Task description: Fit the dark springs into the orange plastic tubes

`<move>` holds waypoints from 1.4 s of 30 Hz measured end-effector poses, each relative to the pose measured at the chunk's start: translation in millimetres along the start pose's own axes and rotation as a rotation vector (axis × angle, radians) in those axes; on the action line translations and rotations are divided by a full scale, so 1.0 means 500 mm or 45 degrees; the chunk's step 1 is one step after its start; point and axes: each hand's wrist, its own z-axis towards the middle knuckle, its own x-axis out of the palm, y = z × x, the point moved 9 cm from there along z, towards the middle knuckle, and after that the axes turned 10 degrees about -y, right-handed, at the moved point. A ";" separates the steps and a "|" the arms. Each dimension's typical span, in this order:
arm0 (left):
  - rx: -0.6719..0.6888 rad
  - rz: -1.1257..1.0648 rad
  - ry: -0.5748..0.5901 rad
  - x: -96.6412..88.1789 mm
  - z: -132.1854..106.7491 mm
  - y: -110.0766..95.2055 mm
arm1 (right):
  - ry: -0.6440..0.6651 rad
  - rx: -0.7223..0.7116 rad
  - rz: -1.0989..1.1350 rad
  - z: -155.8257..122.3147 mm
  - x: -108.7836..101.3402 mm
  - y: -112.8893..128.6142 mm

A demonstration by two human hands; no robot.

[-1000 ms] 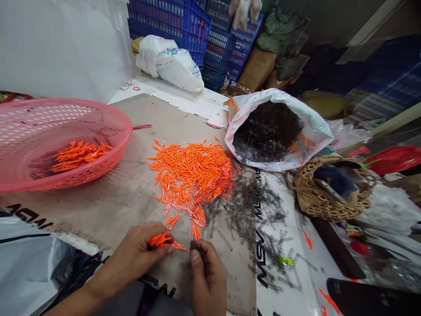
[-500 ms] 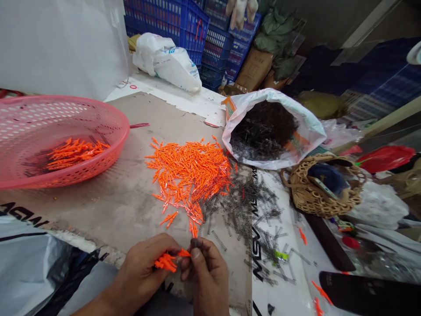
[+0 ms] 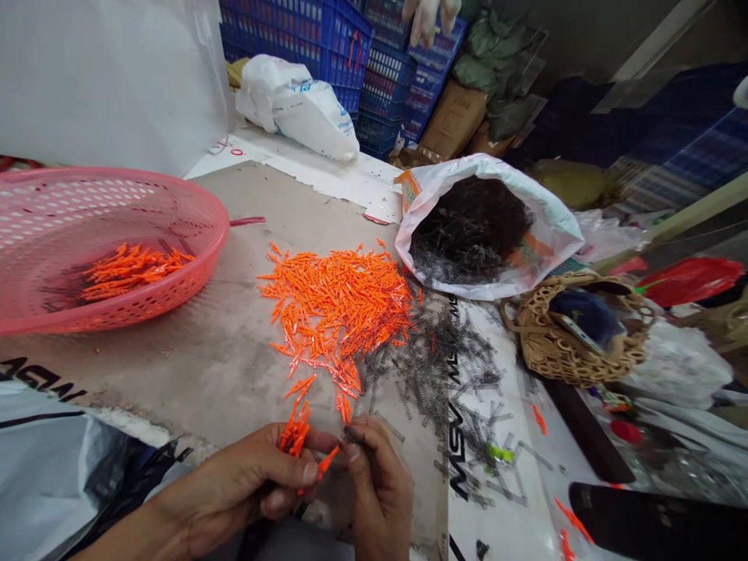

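My left hand (image 3: 251, 477) is shut on a small bunch of bright orange plastic pieces (image 3: 295, 430), and one more orange piece (image 3: 328, 461) sticks out from its fingertips toward my right hand. My right hand (image 3: 379, 485) pinches a small dark spring (image 3: 351, 435) between thumb and finger, touching or almost touching that piece. Just above my hands lies a large heap of orange pieces (image 3: 339, 312) on a cardboard sheet (image 3: 234, 374). Loose metal springs (image 3: 424, 374) spread to its right.
A pink perforated basket (image 3: 216, 226) holding orange pieces (image 3: 134, 273) stands at left. A white sack (image 3: 552, 226) of dark springs (image 3: 467, 230) lies at the far right of the sheet, beside a woven basket (image 3: 541, 347). Blue crates (image 3: 304, 39) are stacked behind.
My left hand has turned, and its orange pieces now point up with one tip toward my right hand. The view has shifted slightly, and the heap looks unchanged.
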 end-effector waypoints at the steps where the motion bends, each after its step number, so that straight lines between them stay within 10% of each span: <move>1: 0.012 0.027 -0.016 -0.004 0.001 -0.002 | 0.014 -0.015 -0.003 0.000 0.000 0.004; 18: 0.318 0.044 -0.402 -0.037 0.007 -0.043 | 0.136 -0.010 -0.169 -0.034 0.022 -0.017; 42: 0.446 0.229 -0.437 -0.036 -0.004 -0.041 | -0.022 -0.185 -0.293 -0.042 0.018 0.013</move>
